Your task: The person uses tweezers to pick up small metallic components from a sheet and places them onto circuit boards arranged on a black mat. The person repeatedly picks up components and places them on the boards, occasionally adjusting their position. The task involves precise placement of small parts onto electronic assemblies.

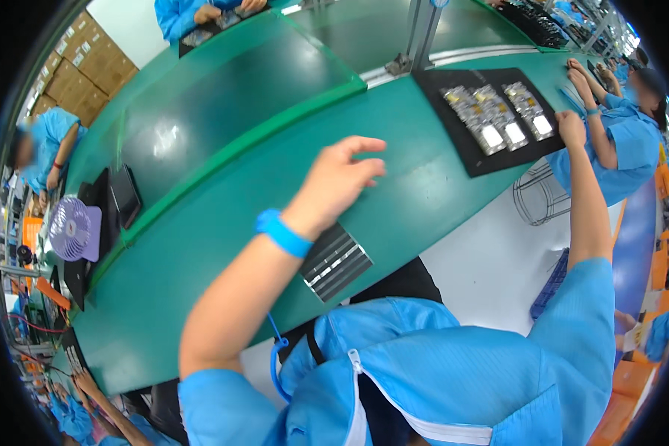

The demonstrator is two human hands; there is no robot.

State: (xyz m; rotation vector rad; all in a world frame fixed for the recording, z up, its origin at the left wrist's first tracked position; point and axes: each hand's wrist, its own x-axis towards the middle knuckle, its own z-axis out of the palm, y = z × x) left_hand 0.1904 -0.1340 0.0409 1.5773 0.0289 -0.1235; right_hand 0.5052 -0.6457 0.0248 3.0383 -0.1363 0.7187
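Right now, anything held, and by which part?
Left hand: nothing. Right hand: at the right edge of the black mat; whether it grips, can't tell.

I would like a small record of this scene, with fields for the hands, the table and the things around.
Left hand: over the green flat worktable, fingers curled and parted, nothing visibly held
Right hand: at the right edge of the black rectangular mat; grip unclear
On mat: three long circuit boards with white rectangles, the right one set apart
Near left wrist: dark rectangular piece with pale stripes; bright blue wristband
Far left: round purple fan
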